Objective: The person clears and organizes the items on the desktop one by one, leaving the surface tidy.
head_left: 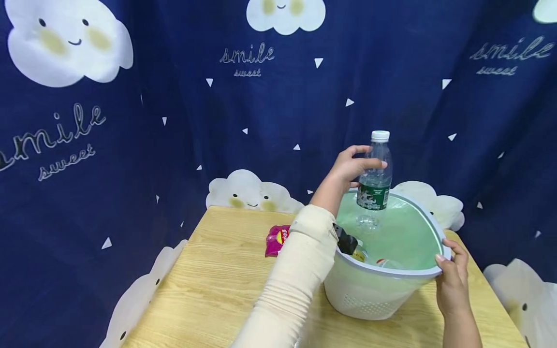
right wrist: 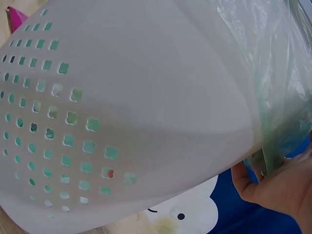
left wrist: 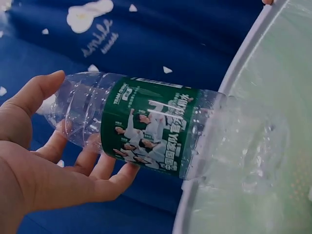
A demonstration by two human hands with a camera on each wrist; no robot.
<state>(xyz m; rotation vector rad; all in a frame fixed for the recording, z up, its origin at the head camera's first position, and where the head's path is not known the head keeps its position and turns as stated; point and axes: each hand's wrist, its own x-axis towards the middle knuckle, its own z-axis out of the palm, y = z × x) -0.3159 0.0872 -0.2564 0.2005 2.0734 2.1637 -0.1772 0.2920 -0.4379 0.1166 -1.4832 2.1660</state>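
Note:
My left hand [head_left: 349,166] holds a clear plastic bottle [head_left: 373,195] by its upper part, thumb on one side and fingers on the other. The bottle has a white cap and a green label, and stands nearly upright with its base inside the mouth of a white waste bin [head_left: 363,295]. In the left wrist view the bottle [left wrist: 146,126] crosses the bin's rim. A thin green bag [right wrist: 287,73] lines the bin and hangs over its edge. My right hand [head_left: 453,278] grips the rim at the right, its thumb on top.
The bin stands on a wooden table [head_left: 217,275], with a magenta snack packet [head_left: 275,241] to its left, partly behind my sleeve. Inside the bin lie a yellowish item [head_left: 359,255] and something clear with red. A blue cloud-print curtain [head_left: 174,145] hangs behind.

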